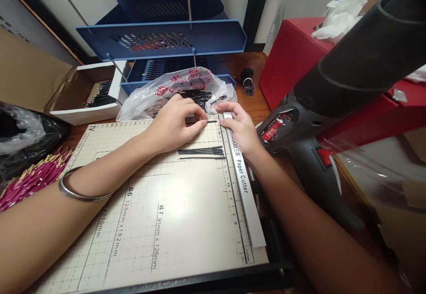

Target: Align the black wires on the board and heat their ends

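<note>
My left hand is over the far edge of the paper cutter board, thumb and fingertips closed on a thin black cord that points right. My right hand is at the far end of the white cutter strip, with thumb and index finger apart. The thumb lies by the strip's top, near the cord's end. Several short black cords lie side by side on the board, below my left hand. Just beyond the board, a clear plastic bag contains more black cords with gold-coloured ends.
Behind stands a blue tiered tray. Left are a white box with black pieces and a pile of magenta cords. A dark power tool leans in from the right, before a red box. A tied black bundle sits behind.
</note>
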The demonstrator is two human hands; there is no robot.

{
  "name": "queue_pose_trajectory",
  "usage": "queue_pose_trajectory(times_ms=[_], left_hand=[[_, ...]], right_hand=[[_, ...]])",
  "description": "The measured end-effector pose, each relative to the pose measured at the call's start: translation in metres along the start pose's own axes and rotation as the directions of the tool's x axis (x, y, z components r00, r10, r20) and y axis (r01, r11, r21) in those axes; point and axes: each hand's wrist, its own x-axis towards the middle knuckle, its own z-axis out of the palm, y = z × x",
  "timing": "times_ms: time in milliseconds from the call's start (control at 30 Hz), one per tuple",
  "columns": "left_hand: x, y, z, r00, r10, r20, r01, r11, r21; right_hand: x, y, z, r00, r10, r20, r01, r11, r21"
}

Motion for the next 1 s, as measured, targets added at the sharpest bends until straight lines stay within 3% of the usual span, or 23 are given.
queue_pose_trajectory(times_ms=[100, 233, 367, 567, 800, 1000], left_hand=[[-0.003, 0.005, -0.003, 0.999, 0.01, -0.039, -0.01, 1.0, -0.003], [-0.009, 0.017, -0.01, 0.99, 0.117, -0.083, -0.123, 0.99, -0.066], [-0.014, 0.025, -0.013, 0.98, 0.199, -0.002, -0.197, 0.968, -0.154], [-0.014, 0.019, -0.013, 0.959, 0.274, 0.069, -0.258, 0.95, -0.177], [-0.013, 0.015, -0.015, 0.961, 0.236, 0.143, -0.212, 0.964, -0.161], [-0.012, 0.013, -0.015, 0.96, 0.248, 0.128, -0.222, 0.957, -0.188]], right_hand=[[0.0, -0.002, -0.001, 1.0, 0.001, 0.004, -0.001, 1.0, 0.003], [-0.001, -0.003, -0.001, 1.0, -0.018, 0.011, 0.019, 1.0, -0.011], [-0.001, -0.001, -0.001, 1.0, -0.011, 0.0, 0.011, 1.0, -0.002], [-0.001, 0.0, -0.001, 1.0, -0.016, -0.011, 0.016, 1.0, 0.005], [-0.002, -0.003, -0.002, 1.0, -0.003, 0.011, 0.004, 1.0, -0.029], [0.0, -0.001, -0.003, 1.0, 0.008, 0.022, -0.008, 1.0, -0.013]])
